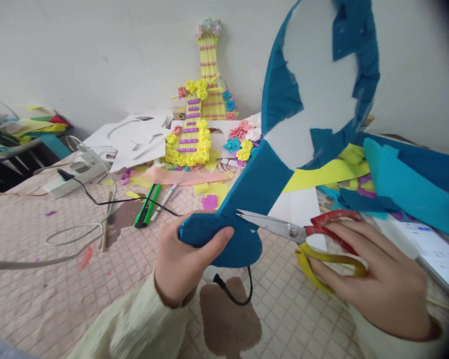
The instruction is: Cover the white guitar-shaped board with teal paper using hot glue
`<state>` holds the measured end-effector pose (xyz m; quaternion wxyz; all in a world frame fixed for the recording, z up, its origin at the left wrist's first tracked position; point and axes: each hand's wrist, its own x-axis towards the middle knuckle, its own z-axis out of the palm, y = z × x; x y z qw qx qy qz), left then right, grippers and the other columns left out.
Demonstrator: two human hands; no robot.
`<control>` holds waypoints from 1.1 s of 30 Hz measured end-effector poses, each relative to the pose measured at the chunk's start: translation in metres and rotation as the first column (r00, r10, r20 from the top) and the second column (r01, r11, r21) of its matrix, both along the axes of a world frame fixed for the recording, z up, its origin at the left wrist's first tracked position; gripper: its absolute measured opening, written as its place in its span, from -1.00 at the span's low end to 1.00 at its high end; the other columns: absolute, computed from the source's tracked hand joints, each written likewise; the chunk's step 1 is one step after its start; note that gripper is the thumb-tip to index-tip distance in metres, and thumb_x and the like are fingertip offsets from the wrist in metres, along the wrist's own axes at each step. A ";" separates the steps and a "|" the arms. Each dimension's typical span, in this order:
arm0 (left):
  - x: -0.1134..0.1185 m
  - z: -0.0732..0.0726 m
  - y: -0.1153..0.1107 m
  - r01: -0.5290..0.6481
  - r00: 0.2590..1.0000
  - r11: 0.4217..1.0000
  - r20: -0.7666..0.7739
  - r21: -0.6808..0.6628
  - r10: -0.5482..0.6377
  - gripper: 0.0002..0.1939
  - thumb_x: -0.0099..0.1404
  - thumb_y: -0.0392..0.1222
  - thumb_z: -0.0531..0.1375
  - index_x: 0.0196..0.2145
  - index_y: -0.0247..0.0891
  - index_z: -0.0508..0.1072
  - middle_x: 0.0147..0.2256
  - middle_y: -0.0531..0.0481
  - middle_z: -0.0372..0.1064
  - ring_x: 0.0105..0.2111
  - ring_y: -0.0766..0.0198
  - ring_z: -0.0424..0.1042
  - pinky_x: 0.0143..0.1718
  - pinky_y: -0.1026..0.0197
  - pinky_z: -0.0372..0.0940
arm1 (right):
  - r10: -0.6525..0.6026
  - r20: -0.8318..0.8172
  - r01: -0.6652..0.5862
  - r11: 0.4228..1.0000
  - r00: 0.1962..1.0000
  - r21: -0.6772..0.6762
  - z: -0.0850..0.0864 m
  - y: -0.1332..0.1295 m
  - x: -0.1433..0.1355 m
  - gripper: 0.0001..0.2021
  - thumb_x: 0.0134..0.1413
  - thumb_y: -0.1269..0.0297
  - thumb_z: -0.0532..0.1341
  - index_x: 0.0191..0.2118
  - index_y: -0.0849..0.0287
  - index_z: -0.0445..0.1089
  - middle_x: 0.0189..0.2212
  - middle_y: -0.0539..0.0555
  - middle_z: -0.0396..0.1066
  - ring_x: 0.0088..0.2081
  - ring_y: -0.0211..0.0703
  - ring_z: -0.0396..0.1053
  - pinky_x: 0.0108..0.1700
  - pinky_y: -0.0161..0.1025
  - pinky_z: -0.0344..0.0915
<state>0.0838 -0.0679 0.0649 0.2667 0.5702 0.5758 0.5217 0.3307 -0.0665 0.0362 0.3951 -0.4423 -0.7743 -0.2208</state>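
Left hand (187,259): pinching blue-wrapped cutout (262,174)
Right hand (381,271): gripping scissors (293,232)
Black cable (97,203): across green box cutter (146,212)
Wall (97,65): behind guitar models (190,132)

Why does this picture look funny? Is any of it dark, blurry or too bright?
In the head view, the upper right corner fades to black; in the head view, the lit screen at right looks pale, its digits faint; in the head view, the scissors are fairly clear, while the coloured sheets at far left look softer.
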 end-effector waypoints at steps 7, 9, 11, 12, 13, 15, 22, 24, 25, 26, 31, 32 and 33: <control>0.000 0.001 0.000 -0.011 1.000 1.000 -0.022 0.004 0.011 -0.89 -0.05 -0.17 0.30 -0.49 -0.22 0.51 -0.56 0.10 0.47 -0.59 0.32 0.42 -0.56 0.34 0.37 | -0.028 0.007 0.028 1.000 1.000 -0.007 0.001 -0.001 0.000 -0.65 -0.15 0.25 0.29 -0.16 0.19 0.34 -0.31 0.14 0.40 -0.26 0.01 0.41 -0.24 -0.12 0.37; 0.000 0.001 0.000 -0.008 1.000 1.000 -0.009 0.000 0.008 -0.89 -0.05 -0.18 0.30 -0.49 -0.21 0.51 -0.57 0.11 0.47 -0.59 0.33 0.42 -0.57 0.35 0.37 | -0.023 0.010 0.023 1.000 1.000 -0.009 0.000 -0.001 0.000 -0.64 -0.16 0.25 0.30 -0.16 0.19 0.34 -0.31 0.14 0.40 -0.27 0.01 0.41 -0.25 -0.11 0.38; 0.001 0.001 0.000 -0.008 1.000 1.000 0.002 0.000 0.008 -0.90 -0.05 -0.19 0.31 -0.49 -0.20 0.51 -0.57 0.12 0.47 -0.59 0.35 0.41 -0.57 0.38 0.36 | -0.024 0.008 0.024 1.000 1.000 -0.016 0.000 -0.001 0.000 -0.63 -0.17 0.25 0.30 -0.16 0.19 0.34 -0.30 0.15 0.40 -0.26 0.01 0.40 -0.23 -0.10 0.37; 0.001 0.001 0.001 -0.007 1.000 1.000 0.002 0.000 0.007 -0.90 -0.05 -0.19 0.31 -0.50 -0.20 0.51 -0.58 0.13 0.47 -0.60 0.36 0.41 -0.58 0.39 0.35 | -0.026 0.006 0.026 1.000 1.000 -0.017 0.000 0.000 0.000 -0.63 -0.18 0.26 0.30 -0.16 0.20 0.34 -0.30 0.15 0.40 -0.26 0.01 0.40 -0.22 -0.09 0.37; 0.001 0.001 0.001 -0.008 1.000 1.000 -0.001 -0.001 0.008 -0.91 -0.05 -0.20 0.31 -0.50 -0.20 0.51 -0.57 0.13 0.47 -0.59 0.36 0.41 -0.57 0.40 0.35 | -0.028 0.001 0.028 1.000 1.000 -0.015 0.000 0.000 0.000 -0.63 -0.18 0.27 0.31 -0.16 0.20 0.34 -0.30 0.16 0.40 -0.26 0.02 0.40 -0.21 -0.09 0.37; 0.001 0.001 0.001 -0.007 1.000 1.000 -0.004 -0.002 0.007 -0.91 -0.06 -0.20 0.31 -0.50 -0.20 0.51 -0.57 0.13 0.47 -0.59 0.37 0.41 -0.57 0.40 0.35 | -0.031 -0.006 0.031 0.999 1.000 -0.019 0.000 0.000 0.000 -0.63 -0.19 0.28 0.31 -0.17 0.22 0.34 -0.29 0.17 0.40 -0.26 0.02 0.40 -0.20 -0.08 0.36; 0.001 -0.001 0.000 -0.008 1.000 1.000 0.030 -0.005 0.008 -0.90 -0.06 -0.19 0.32 -0.49 -0.18 0.51 -0.56 0.15 0.48 -0.57 0.38 0.42 -0.55 0.43 0.35 | -0.010 -0.009 0.009 1.000 1.000 -0.016 -0.001 -0.001 0.000 -0.63 -0.20 0.30 0.32 -0.18 0.23 0.34 -0.31 0.16 0.41 -0.28 0.00 0.40 -0.23 -0.10 0.37; 0.001 -0.001 0.000 -0.007 0.999 1.000 0.039 -0.005 0.008 -0.90 -0.06 -0.19 0.32 -0.49 -0.17 0.51 -0.56 0.15 0.48 -0.57 0.38 0.42 -0.55 0.43 0.35 | -0.024 -0.006 0.024 1.000 1.000 0.005 -0.002 -0.001 0.000 -0.63 -0.19 0.29 0.32 -0.18 0.23 0.34 -0.32 0.16 0.41 -0.28 0.01 0.40 -0.22 -0.10 0.36; 0.001 -0.001 0.000 -0.005 0.999 1.000 0.040 -0.006 0.005 -0.89 -0.07 -0.19 0.32 -0.49 -0.18 0.51 -0.55 0.15 0.48 -0.57 0.38 0.42 -0.55 0.43 0.35 | -0.031 0.000 0.031 0.999 1.000 0.012 -0.002 -0.001 -0.001 -0.63 -0.19 0.28 0.33 -0.18 0.24 0.34 -0.32 0.16 0.41 -0.28 0.02 0.40 -0.22 -0.10 0.36; 0.001 -0.001 -0.001 -0.002 0.999 1.000 0.038 -0.007 0.003 -0.89 -0.07 -0.19 0.32 -0.49 -0.18 0.51 -0.55 0.15 0.48 -0.57 0.38 0.42 -0.55 0.44 0.35 | -0.036 0.006 0.036 0.999 0.999 0.014 -0.002 -0.001 -0.001 -0.63 -0.19 0.27 0.33 -0.18 0.24 0.34 -0.33 0.17 0.41 -0.28 0.02 0.40 -0.22 -0.10 0.36; 0.001 0.001 0.000 0.000 1.000 1.000 0.015 -0.014 0.000 -0.90 -0.07 -0.20 0.32 -0.50 -0.20 0.51 -0.54 0.13 0.48 -0.56 0.37 0.43 -0.54 0.42 0.35 | -0.037 0.023 0.037 0.999 0.999 0.018 -0.001 -0.002 -0.001 -0.63 -0.17 0.27 0.32 -0.17 0.26 0.34 -0.34 0.18 0.41 -0.29 0.02 0.40 -0.23 -0.11 0.36; 0.001 0.002 0.000 0.002 1.000 1.000 0.013 -0.015 -0.002 -0.90 -0.07 -0.20 0.32 -0.50 -0.21 0.51 -0.54 0.12 0.49 -0.55 0.36 0.43 -0.53 0.42 0.35 | -0.036 0.025 0.036 0.999 0.999 0.030 0.000 -0.002 -0.001 -0.63 -0.17 0.28 0.32 -0.16 0.25 0.34 -0.35 0.17 0.41 -0.29 0.01 0.40 -0.24 -0.12 0.35; 0.001 0.002 0.000 0.007 1.000 1.000 0.012 -0.018 -0.006 -0.90 -0.06 -0.21 0.31 -0.50 -0.21 0.51 -0.53 0.12 0.49 -0.54 0.36 0.44 -0.53 0.42 0.35 | -0.035 0.029 0.034 0.999 0.999 0.041 0.000 -0.002 -0.001 -0.62 -0.17 0.29 0.32 -0.15 0.25 0.33 -0.36 0.16 0.40 -0.30 0.00 0.40 -0.24 -0.13 0.35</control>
